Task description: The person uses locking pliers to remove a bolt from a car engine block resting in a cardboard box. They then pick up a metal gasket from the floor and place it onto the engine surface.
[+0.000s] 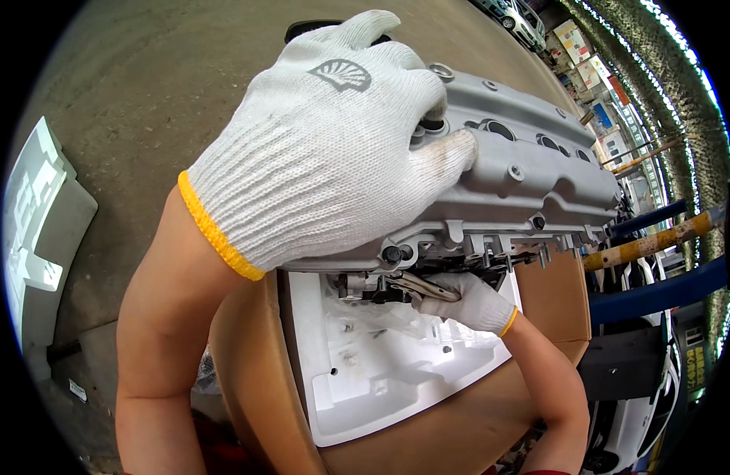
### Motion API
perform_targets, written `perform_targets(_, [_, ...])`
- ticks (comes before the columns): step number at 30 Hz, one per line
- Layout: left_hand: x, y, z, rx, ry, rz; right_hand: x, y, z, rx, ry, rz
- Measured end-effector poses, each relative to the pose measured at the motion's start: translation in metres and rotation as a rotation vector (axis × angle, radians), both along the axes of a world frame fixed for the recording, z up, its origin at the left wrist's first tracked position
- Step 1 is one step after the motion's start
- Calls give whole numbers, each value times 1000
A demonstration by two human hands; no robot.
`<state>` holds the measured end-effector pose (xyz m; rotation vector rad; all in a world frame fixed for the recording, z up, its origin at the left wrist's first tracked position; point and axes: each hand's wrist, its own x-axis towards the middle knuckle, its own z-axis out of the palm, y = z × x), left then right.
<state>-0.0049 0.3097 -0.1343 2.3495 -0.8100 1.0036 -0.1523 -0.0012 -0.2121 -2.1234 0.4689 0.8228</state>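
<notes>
My left hand [341, 134], in a white knit glove with a yellow cuff, lies over the near end of a silver-grey engine valve cover [555, 186]. Its thumb presses on the cover beside a round opening, and its fingers curl over the metal; some fingertips are hidden. Lower down, my right hand [480, 305], gloved the same way, is closed around metal pliers [424, 286]. The pliers point left beneath the cover's edge, among metal parts and dark fittings. What their jaws touch cannot be made out. A black bolt [392, 253] sits at the cover's near corner.
Under the engine stands an open cardboard box [262, 372] with a white foam tray [357, 423] and clear plastic wrap [381, 321]. Another white foam piece [52, 229] is on the floor at left. Blue bars [658, 297], a yellow worn pole [658, 239] and parked cars are at right.
</notes>
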Motion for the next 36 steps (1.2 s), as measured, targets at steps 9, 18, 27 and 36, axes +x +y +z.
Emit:
perform_targets(9, [8, 9, 6, -44, 179, -246, 19, 25, 103, -458, 17, 372])
perform_targets(18, [-14, 8, 35, 5, 347, -200, 3, -2, 2, 40, -33, 24])
perform_targets(27, [-41, 14, 62, 44, 550, -192, 16, 13, 73, -333, -64, 293])
perform_targets(36, [-17, 5, 52, -71, 651, -378, 8, 12, 56, -306, -139, 270])
